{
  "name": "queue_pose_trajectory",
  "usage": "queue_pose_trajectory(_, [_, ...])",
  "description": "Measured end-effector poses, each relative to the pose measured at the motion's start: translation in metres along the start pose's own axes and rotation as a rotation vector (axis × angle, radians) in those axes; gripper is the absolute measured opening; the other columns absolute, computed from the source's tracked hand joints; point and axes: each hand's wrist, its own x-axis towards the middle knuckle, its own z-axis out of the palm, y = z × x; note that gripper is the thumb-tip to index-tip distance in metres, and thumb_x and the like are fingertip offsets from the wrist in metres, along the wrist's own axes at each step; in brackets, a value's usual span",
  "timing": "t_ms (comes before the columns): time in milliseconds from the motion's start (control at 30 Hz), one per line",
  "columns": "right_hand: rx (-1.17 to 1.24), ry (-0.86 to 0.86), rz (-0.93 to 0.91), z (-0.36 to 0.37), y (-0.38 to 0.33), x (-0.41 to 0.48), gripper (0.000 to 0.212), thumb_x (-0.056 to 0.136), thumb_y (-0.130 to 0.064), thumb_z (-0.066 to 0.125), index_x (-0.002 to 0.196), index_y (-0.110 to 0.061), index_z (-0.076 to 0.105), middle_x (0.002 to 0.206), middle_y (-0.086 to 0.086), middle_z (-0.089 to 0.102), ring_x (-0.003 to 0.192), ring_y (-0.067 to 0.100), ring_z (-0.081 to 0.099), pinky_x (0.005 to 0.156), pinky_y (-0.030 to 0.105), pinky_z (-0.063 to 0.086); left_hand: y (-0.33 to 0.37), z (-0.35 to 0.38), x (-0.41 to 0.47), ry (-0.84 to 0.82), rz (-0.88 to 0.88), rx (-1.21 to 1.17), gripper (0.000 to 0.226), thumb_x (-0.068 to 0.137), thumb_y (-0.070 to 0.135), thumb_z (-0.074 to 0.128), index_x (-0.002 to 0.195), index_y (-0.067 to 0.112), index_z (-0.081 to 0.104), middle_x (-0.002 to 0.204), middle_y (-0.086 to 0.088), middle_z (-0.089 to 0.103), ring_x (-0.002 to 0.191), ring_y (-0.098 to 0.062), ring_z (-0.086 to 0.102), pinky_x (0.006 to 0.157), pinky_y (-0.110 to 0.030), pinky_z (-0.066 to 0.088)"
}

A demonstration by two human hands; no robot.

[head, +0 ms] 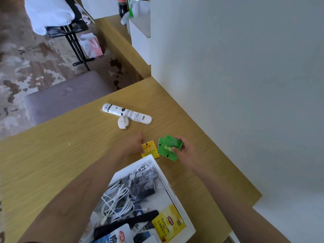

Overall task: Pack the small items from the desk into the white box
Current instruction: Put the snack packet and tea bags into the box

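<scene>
Wall (245, 76): plain white, matt, fills the right side, meeting the far edge of the desk
Desk (52, 163): light wood-grain top, angled corner
Lower wooden ledge (114, 37): same finish, runs along the wall behind the desk
Carpet (26, 67): mottled brown and cream pattern
Upholstered seat (70, 99): grey-purple, just beside the desk edge
Black metal stand (73, 37): thin legs, white cloth (49, 13) draped on top
Light: soft, even daylight
</scene>
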Motion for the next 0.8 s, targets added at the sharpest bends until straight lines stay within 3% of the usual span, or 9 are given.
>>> queue_pose_trajectory(133, [0.003,-0.020,-0.009,-0.001,0.001,-0.002,0.033,0.090,-0.012,0.062,0.102,-0.042,0.052,0.096,-0.020,0.062,0.081,-0.016,0.061,0.060,0.009,0.051,-0.003,0.001,-0.005,0.012,0.018,-0.045,0.017,0.081,0.019,0.067,0.097,0.013,0.063,0.099,-0.004,0.065,0.083,-0.015,0.054,0.058,-0.023,0.035])
queue_pose_trajectory(267, [0.010,-0.007,-0.036,-0.003,-0.004,-0.012,0.029,0.090,-0.011,0.062,0.114,-0.027,0.054,0.097,-0.017,0.061,0.080,-0.014,0.062,0.059,0.009,0.050,-0.002,0.000,-0.014,0.050,0.007,-0.136,0.008,0.088,0.021,0.058,0.095,0.018,0.060,0.102,-0.004,0.064,0.090,-0.018,0.056,0.070,-0.027,0.039])
queue_pose_trajectory(300, [0.009,0.001,-0.053,-0.004,-0.009,-0.015,0.029,0.091,-0.012,0.062,0.114,-0.027,0.055,0.098,-0.015,0.062,0.081,-0.010,0.063,0.060,0.011,0.051,0.000,-0.003,-0.017,0.088,0.033,-0.192,0.000,0.089,0.022,0.057,0.090,0.022,0.057,0.099,-0.004,0.064,0.088,-0.018,0.055,0.070,-0.029,0.040])
queue_pose_trajectory(367, [-0.001,0.012,-0.096,-0.008,-0.023,-0.020,0.029,0.091,-0.015,0.062,0.115,-0.030,0.056,0.104,-0.007,0.064,0.090,0.004,0.063,0.069,0.020,0.054,0.007,-0.013,-0.026,0.205,0.134,-0.342,0.014,0.091,0.022,0.056,0.080,0.030,0.051,0.091,0.000,0.063,0.084,-0.019,0.057,0.069,-0.032,0.044])
queue_pose_trajectory(433, [-0.001,0.013,-0.143,-0.014,-0.041,-0.027,0.031,0.091,-0.017,0.062,0.118,-0.031,0.057,0.109,-0.005,0.063,0.094,0.011,0.060,0.075,0.023,0.055,0.016,-0.026,-0.044,0.323,0.244,-0.455,0.014,0.091,0.022,0.057,0.083,0.032,0.052,0.085,0.010,0.063,0.084,-0.016,0.060,0.072,-0.032,0.047])
queue_pose_trajectory(567, [-0.069,0.052,-0.363,-0.027,-0.082,-0.049,0.044,0.087,-0.011,0.066,0.127,-0.027,0.058,0.110,-0.010,0.054,0.091,0.008,0.057,0.073,0.008,0.047,0.039,-0.042,-0.101,0.470,0.480,-0.475,0.011,0.090,0.033,0.055,0.095,0.044,0.057,0.082,0.024,0.066,0.079,0.003,0.060,0.071,-0.023,0.047])
queue_pose_trajectory(667, [-0.168,0.054,-0.455,-0.035,-0.099,-0.070,0.060,0.084,-0.013,0.070,0.133,-0.037,0.046,0.108,-0.025,0.050,0.085,-0.001,0.056,0.071,0.006,0.045,0.051,-0.043,-0.147,0.511,0.587,-0.467,0.016,0.090,0.033,0.052,0.100,0.045,0.058,0.087,0.020,0.068,0.078,0.000,0.063,0.069,-0.023,0.051])
queue_pose_trajectory(733, [-0.255,0.028,-0.452,-0.039,-0.104,-0.084,0.066,0.083,-0.020,0.072,0.132,-0.048,0.037,0.103,-0.023,0.055,0.084,-0.006,0.056,0.071,0.009,0.046,0.052,-0.042,-0.172,0.545,0.607,-0.548,0.016,0.091,0.028,0.054,0.101,0.038,0.062,0.085,0.013,0.069,0.076,-0.005,0.063,0.069,-0.023,0.051])
queue_pose_trajectory(800, [-0.338,-0.012,-0.465,-0.039,-0.105,-0.096,0.059,0.082,-0.025,0.072,0.128,-0.046,0.042,0.097,-0.020,0.059,0.085,-0.006,0.056,0.073,0.016,0.045,0.051,-0.039,-0.193,0.541,0.567,-0.663,0.012,0.094,0.028,0.055,0.098,0.029,0.066,0.081,0.003,0.068,0.073,-0.015,0.062,0.068,-0.032,0.052])
